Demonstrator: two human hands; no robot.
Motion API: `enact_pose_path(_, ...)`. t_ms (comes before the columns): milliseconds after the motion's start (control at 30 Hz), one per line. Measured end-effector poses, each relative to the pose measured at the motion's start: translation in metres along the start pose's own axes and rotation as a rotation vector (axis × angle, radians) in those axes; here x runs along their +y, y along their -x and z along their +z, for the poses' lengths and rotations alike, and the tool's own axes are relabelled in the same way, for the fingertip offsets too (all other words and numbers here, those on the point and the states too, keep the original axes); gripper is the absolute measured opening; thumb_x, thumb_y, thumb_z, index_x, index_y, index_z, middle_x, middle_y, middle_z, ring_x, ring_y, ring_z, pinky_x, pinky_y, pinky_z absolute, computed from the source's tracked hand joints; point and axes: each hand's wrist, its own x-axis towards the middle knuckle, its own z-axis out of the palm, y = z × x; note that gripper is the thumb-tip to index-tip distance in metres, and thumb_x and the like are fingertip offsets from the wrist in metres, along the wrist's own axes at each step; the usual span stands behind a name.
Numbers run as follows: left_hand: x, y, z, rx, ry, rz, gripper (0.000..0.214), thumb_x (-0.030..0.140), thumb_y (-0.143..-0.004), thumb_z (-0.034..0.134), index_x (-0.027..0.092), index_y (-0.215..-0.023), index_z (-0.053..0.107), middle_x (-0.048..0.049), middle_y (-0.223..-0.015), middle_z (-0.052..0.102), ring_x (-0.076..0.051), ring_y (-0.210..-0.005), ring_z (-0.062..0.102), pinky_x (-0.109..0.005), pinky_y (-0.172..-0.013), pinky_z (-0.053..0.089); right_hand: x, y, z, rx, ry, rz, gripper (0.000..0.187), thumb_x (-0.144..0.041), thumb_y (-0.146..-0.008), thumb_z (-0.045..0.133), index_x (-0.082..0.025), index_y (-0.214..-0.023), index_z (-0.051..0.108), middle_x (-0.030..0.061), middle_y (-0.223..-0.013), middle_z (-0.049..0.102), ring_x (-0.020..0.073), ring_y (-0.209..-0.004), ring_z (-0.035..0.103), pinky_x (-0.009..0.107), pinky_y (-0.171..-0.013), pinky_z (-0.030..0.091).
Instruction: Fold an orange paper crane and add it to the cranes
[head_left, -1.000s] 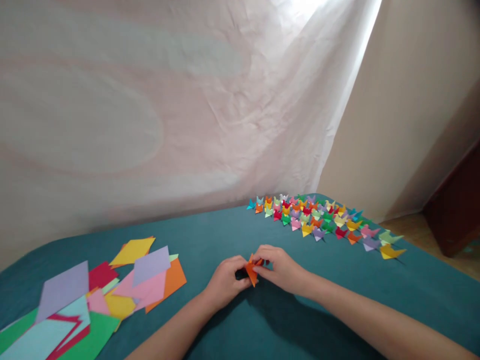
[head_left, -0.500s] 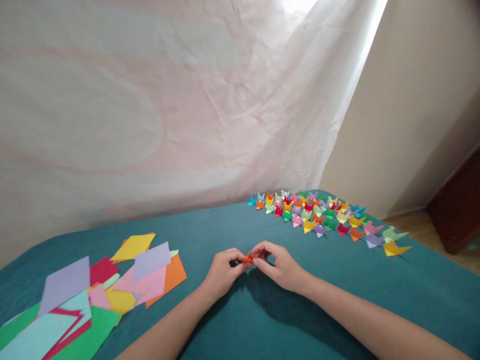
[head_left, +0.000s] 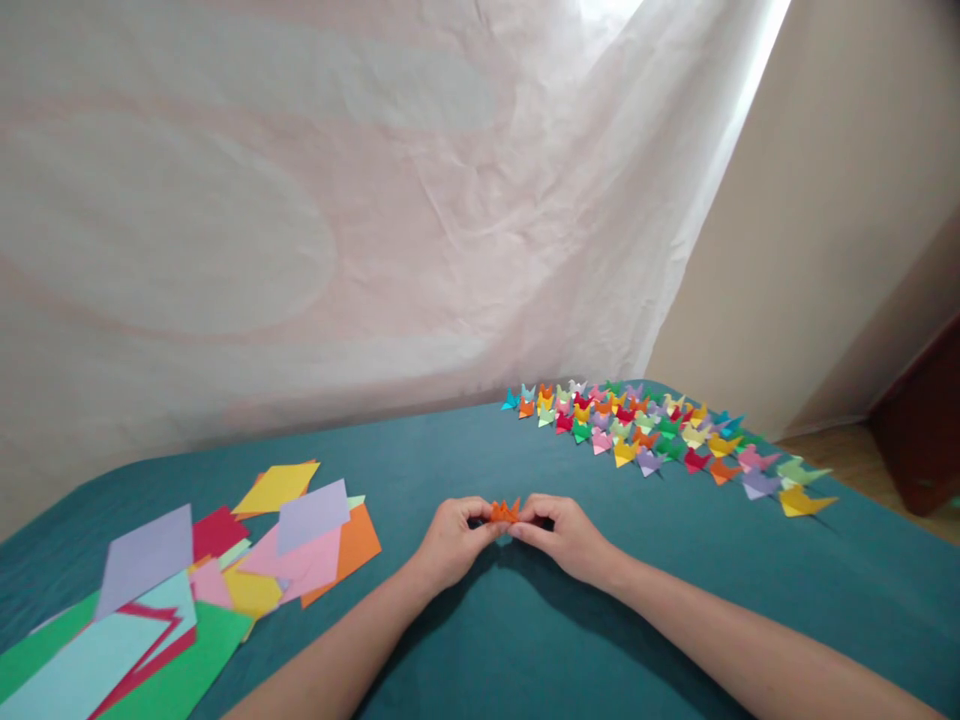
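Observation:
A small folded orange paper figure (head_left: pixel 505 511) sits between my two hands, just above the teal tabletop (head_left: pixel 525 640). My left hand (head_left: pixel 452 540) pinches its left end with thumb and fingers closed. My right hand (head_left: pixel 566 536) pinches its right end the same way. Two little points of the orange figure stick up between my fingertips. Both forearms reach in from the bottom edge.
A loose pile of flat coloured paper squares (head_left: pixel 187 580) lies at the left. Several rows of small folded paper figures (head_left: pixel 652 440) in many colours stand at the back right. A wrinkled white cloth (head_left: pixel 337 220) hangs behind the table. A dark wooden piece (head_left: pixel 922 430) stands far right.
The orange paper hung point-down as a larger flap; it is now pulled flat and small between both pinches. My hands shifted slightly apart and the view drifted a little.

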Motion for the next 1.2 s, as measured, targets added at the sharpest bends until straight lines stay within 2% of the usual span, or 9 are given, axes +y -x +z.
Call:
enact_pose_path(367, -0.008, -0.002, 0.000, -0.063, -0.052, 0.033, 0.022, 0.031, -0.081, 0.057, 0.014, -0.078, 0.070, -0.0015, -0.074, 0.065, -0.015, -0.071, 0.056, -0.022, -0.065, 0.039, -0.001, 0.000, -0.002, 0.037, 0.053, -0.078, 0.013, -0.025, -0.084, 0.057, -0.018, -0.076, 0.065, 0.0013, -0.073, 0.061, 0.0130, -0.067, 0.055, 0.024, -0.063, 0.041)
enact_pose_path(533, -0.004, -0.001, 0.001, -0.009, -0.096, 0.026, 0.019, 0.028, -0.078, 0.059, 0.013, -0.072, 0.068, 0.0001, -0.067, 0.061, -0.013, -0.065, 0.052, -0.021, -0.061, 0.037, -0.004, 0.001, -0.003, 0.058, 0.137, -0.115, 0.012, -0.023, -0.085, 0.054, -0.018, -0.076, 0.062, 0.0018, -0.074, 0.060, 0.0140, -0.069, 0.055, 0.026, -0.067, 0.042)
enact_pose_path(633, -0.001, -0.002, 0.002, 0.031, -0.074, 0.014, 0.017, 0.028, -0.078, 0.059, 0.013, -0.075, 0.068, -0.0003, -0.069, 0.062, -0.012, -0.064, 0.051, -0.021, -0.060, 0.037, -0.001, 0.001, -0.002, 0.085, 0.199, -0.115, 0.011, -0.022, -0.086, 0.052, -0.018, -0.077, 0.057, 0.0017, -0.074, 0.057, 0.0141, -0.068, 0.052, 0.026, -0.066, 0.041)
enact_pose_path(733, 0.001, -0.002, 0.002, 0.036, -0.052, 0.006, 0.019, 0.030, -0.079, 0.058, 0.013, -0.076, 0.068, -0.0010, -0.070, 0.063, -0.013, -0.065, 0.051, -0.021, -0.061, 0.037, 0.002, 0.001, 0.000, 0.085, 0.228, -0.127, 0.010, -0.021, -0.087, 0.049, -0.019, -0.078, 0.052, 0.0011, -0.074, 0.054, 0.0139, -0.067, 0.051, 0.026, -0.065, 0.040)
enact_pose_path(833, 0.002, -0.002, 0.001, 0.039, -0.038, 0.000, 0.020, 0.030, -0.077, 0.059, 0.013, -0.070, 0.066, 0.0002, -0.066, 0.060, -0.012, -0.062, 0.050, -0.021, -0.060, 0.036, 0.003, 0.002, 0.001, 0.087, 0.242, -0.138, 0.010, -0.021, -0.088, 0.047, -0.019, -0.078, 0.049, 0.0008, -0.074, 0.053, 0.0140, -0.067, 0.049, 0.025, -0.065, 0.040)
enact_pose_path(1000, 0.005, -0.002, -0.001, 0.067, -0.061, 0.015, 0.025, 0.033, -0.075, 0.061, 0.013, -0.061, 0.061, 0.0021, -0.059, 0.055, -0.011, -0.059, 0.046, -0.021, -0.058, 0.034, 0.002, 0.002, 0.001, 0.088, 0.213, -0.138, 0.012, -0.022, -0.088, 0.047, -0.019, -0.076, 0.049, -0.0003, -0.072, 0.051, 0.0133, -0.066, 0.048, 0.025, -0.064, 0.039)
enact_pose_path(1200, 0.002, -0.004, -0.001, 0.046, -0.073, 0.012, 0.026, 0.036, -0.077, 0.059, 0.014, -0.063, 0.063, 0.0001, -0.063, 0.058, -0.013, -0.062, 0.051, -0.022, -0.061, 0.037, -0.004, 0.000, -0.002, 0.092, 0.121, -0.148, 0.009, -0.025, -0.087, 0.050, -0.018, -0.085, 0.056, 0.0014, -0.079, 0.054, 0.0134, -0.070, 0.051, 0.025, -0.065, 0.041)
